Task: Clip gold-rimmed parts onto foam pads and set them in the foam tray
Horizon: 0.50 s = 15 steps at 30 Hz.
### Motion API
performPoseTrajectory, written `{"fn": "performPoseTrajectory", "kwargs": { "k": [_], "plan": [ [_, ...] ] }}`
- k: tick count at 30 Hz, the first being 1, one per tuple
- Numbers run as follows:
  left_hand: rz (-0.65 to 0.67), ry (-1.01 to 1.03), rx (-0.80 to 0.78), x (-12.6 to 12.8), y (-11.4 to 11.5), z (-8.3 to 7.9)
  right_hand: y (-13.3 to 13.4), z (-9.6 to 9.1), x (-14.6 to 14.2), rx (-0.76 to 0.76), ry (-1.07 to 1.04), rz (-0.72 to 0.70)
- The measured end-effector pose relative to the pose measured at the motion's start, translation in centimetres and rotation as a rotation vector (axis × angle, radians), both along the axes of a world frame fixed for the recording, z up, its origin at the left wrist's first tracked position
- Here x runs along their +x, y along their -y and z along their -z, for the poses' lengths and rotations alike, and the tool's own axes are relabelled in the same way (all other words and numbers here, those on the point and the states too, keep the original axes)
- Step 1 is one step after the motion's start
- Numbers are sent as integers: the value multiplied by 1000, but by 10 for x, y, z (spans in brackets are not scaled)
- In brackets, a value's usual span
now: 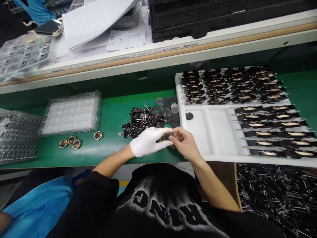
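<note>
My left hand (pixel 151 141), in a white glove, is closed around a round watch case (pixel 165 136) with a gold-brown rim. My bare right hand (pixel 185 144) pinches a black disc (pixel 169 135) against the case from the right. The fingers partly cover both pieces. Just beyond my hands lies a heap of black binder clips (pixel 141 120), with loose black and clear discs (pixel 167 111) beside it. One notched black disc (pixel 189 116) rests in the white tray (pixel 210 107) to the right. Several watch cases (pixel 71 140) lie on the green bench at the left, one apart from the others.
Rows of clipped pieces (pixel 264 124) fill much of the white tray. Clear plastic trays (pixel 71 112) stand at the left. A box of binder clips (pixel 277 195) sits below the bench edge. Overhead, a shelf edge (pixel 158 53) crosses the view. A blue sleeve (pixel 42 205) shows lower left.
</note>
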State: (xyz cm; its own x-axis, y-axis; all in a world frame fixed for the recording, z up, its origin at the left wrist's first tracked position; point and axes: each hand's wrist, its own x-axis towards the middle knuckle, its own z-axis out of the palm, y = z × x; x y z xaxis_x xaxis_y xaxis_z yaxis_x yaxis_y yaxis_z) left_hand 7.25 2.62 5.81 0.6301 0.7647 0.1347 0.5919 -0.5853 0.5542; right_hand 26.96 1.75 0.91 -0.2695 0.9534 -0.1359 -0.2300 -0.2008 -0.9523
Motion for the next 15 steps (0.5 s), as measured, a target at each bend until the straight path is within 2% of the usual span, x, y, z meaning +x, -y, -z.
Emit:
{"fn": "performPoseTrajectory", "kwargs": {
  "k": [4, 7, 9, 10, 12, 13, 15],
  "plan": [
    [63, -9, -96, 3, 2, -13, 4, 2, 10, -64, -118, -143],
    [108, -58, -110, -2, -17, -30, 5, 2, 18, -66, -158, -125],
    [-12, -106, -27, -10, -45, -39, 5, 2, 21, -100, -213, -88],
    [-149, -152, 62, -14, -63, -42, 5, 1, 22, -127, -245, -65],
    [-452, -377, 188, -25, -103, -43, 6, 0, 22, -189, -301, -23],
    [-530, -508, 183, -30, -122, -41, 6, -1, 23, -220, -321, -11],
    [-519, -686, -20, -39, -154, -37, 7, -3, 25, -263, -352, -14]
  ]
}}
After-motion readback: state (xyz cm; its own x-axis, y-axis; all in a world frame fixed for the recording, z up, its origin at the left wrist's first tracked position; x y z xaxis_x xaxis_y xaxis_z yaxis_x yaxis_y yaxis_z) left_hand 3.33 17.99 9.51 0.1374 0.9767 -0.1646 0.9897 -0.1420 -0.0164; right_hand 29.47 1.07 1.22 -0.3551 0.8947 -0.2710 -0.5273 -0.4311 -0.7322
